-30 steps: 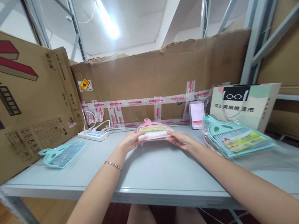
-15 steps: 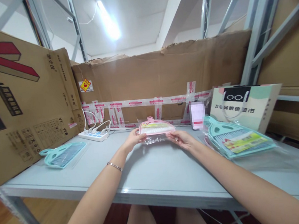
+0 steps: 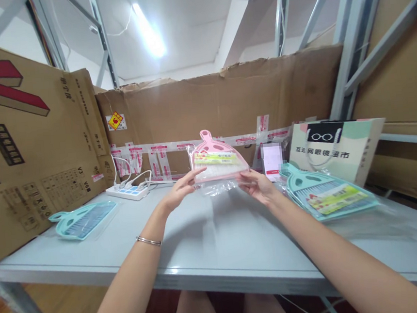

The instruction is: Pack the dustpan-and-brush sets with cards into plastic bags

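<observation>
I hold a bagged pink dustpan set (image 3: 216,158) upright above the desk (image 3: 219,238) at my 12 o'clock, with my left hand (image 3: 177,191) and right hand (image 3: 257,186) each gripping a lower corner of its clear wrap. A stack of teal sets (image 3: 325,195) lies at its 4 o'clock, and a lone teal set (image 3: 80,220) at its 8 o'clock.

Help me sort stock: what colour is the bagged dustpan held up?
Pink dustpan, seen in the head view.
</observation>
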`<action>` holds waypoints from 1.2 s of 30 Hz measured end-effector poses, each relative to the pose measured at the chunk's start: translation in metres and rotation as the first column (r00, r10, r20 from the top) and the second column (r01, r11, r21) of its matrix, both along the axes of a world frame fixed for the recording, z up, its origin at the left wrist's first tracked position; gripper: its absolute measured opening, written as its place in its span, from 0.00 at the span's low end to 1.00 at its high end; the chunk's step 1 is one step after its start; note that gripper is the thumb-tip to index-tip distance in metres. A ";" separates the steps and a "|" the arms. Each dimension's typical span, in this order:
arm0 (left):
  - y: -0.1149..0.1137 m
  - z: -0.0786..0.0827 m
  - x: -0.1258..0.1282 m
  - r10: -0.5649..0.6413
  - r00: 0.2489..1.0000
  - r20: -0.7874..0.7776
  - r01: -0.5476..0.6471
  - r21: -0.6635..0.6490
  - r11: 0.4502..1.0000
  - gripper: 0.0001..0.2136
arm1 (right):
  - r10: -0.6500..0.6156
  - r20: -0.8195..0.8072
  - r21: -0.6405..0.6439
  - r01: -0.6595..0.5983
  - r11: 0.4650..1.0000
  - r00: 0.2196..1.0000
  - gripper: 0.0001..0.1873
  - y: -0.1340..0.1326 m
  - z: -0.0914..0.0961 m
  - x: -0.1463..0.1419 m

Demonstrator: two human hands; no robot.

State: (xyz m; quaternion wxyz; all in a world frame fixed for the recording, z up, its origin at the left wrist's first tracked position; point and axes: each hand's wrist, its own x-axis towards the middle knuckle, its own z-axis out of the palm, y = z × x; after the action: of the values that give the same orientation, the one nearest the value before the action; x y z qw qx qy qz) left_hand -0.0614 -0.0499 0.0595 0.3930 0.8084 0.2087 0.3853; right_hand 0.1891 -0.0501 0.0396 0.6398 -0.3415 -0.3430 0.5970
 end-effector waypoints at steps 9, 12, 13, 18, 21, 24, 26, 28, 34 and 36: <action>0.005 -0.006 0.002 0.258 0.966 -0.001 -0.234 0.414 0.880 0.24 | 0.141 0.118 0.155 -0.158 0.975 0.983 0.07 -0.006 0.002 0.005; 0.007 -0.011 0.007 0.363 0.925 0.114 -0.375 0.434 0.819 0.20 | 0.168 0.199 0.146 -0.198 0.969 0.965 0.06 -0.005 -0.001 0.004; 0.007 -0.013 0.008 0.390 0.906 0.161 -0.421 0.417 0.806 0.19 | 0.173 0.219 0.144 -0.207 0.968 0.960 0.06 -0.006 -0.001 0.003; 0.008 -0.016 0.012 0.515 0.802 0.304 -0.595 0.331 0.732 0.10 | 0.290 0.310 0.185 -0.357 0.916 0.905 0.21 -0.017 0.003 -0.003; 0.007 -0.018 0.013 0.540 0.783 0.309 -0.622 0.340 0.706 0.10 | 0.254 0.416 0.263 -0.383 0.886 0.873 0.46 -0.018 0.000 -0.008; 0.005 -0.018 0.015 0.516 0.812 0.274 -0.584 0.412 0.700 0.10 | 0.007 0.442 0.295 -0.153 0.943 0.897 0.59 -0.007 -0.011 -0.014; 0.005 -0.019 0.016 0.487 0.842 0.229 -0.535 0.459 0.709 0.09 | -0.089 0.433 0.254 -0.027 0.967 0.897 0.55 0.002 -0.018 -0.015; 0.007 -0.020 0.017 0.469 0.860 0.202 -0.504 0.477 0.720 0.09 | -0.080 0.439 0.225 -0.024 0.974 0.895 0.43 0.009 -0.023 -0.013; 0.012 -0.022 0.017 0.559 0.802 0.210 -0.594 0.373 0.712 0.12 | 0.058 0.444 0.288 -0.203 0.936 0.894 0.38 0.008 -0.026 -0.015; 0.013 -0.023 0.018 0.604 0.757 0.248 -0.652 0.337 0.679 0.13 | 0.026 0.474 0.360 -0.221 0.907 0.880 0.51 0.007 -0.029 -0.020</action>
State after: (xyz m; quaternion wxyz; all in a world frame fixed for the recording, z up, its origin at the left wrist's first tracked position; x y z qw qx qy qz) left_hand -0.0430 -0.0374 0.0361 0.0725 0.7259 0.3663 0.5776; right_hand 0.1690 -0.0431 0.0105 0.5569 -0.3101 -0.6211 0.4561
